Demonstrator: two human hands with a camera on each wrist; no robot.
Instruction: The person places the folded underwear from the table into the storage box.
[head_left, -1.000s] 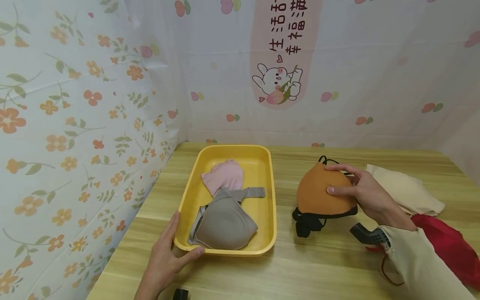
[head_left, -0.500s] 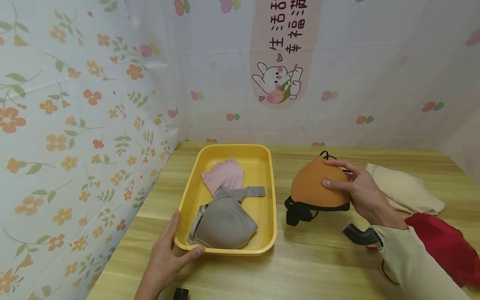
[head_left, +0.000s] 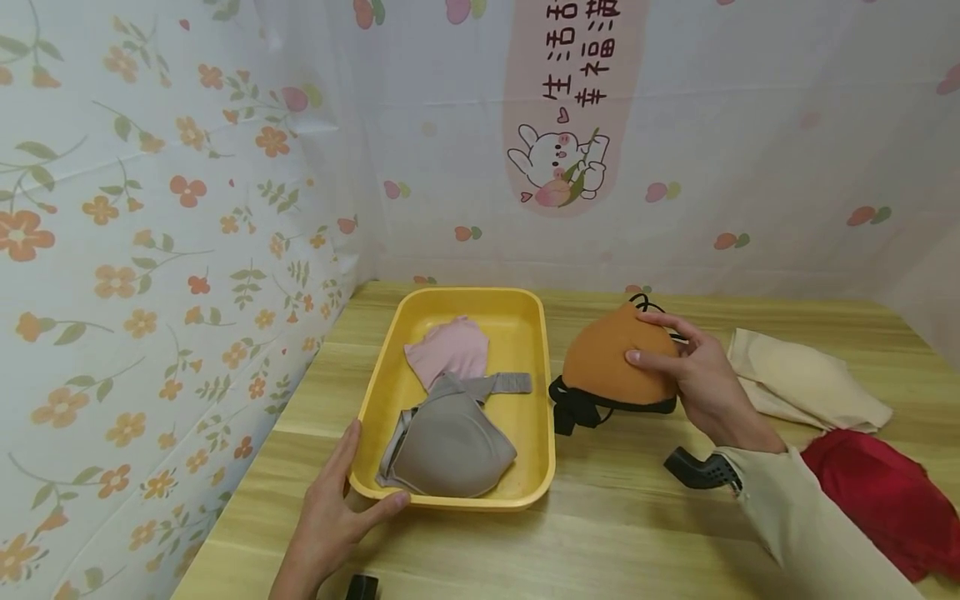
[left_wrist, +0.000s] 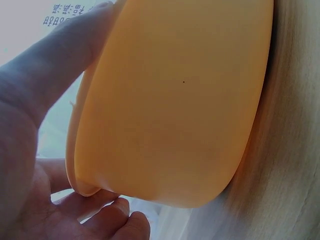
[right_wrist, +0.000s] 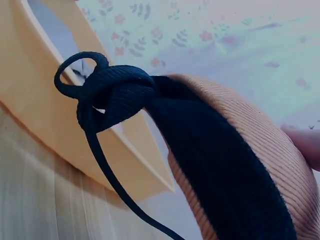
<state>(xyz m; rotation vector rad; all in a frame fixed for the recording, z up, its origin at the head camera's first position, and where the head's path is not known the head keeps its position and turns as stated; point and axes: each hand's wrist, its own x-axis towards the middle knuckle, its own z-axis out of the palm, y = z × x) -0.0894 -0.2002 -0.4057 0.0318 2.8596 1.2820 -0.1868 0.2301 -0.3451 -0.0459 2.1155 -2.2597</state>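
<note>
My right hand (head_left: 708, 383) grips an orange bra (head_left: 618, 358) with black trim by its right side, thumb on the cup's front. The folded bra is held over the table, its black straps overlapping the right rim of a yellow plastic tub (head_left: 547, 400) in the head view. The right wrist view shows the black band (right_wrist: 200, 150) and a looped strap close up. My left hand (head_left: 330, 508) holds the tub's near left corner, thumb at the front rim and fingers along the left side. Inside the tub lie a grey bra (head_left: 453, 442) and a pink folded garment (head_left: 450, 350).
To the right on the wood-grain table (head_left: 600, 533) lie a cream folded garment (head_left: 810, 379) and a red garment (head_left: 885, 500), partly behind the right sleeve (head_left: 810, 525). Printed cloth walls (head_left: 450, 150) stand at the back and left.
My right hand has carried the orange bra leftward and slightly away from me, up to the tub's right rim. The left hand and the tub stay in place.
</note>
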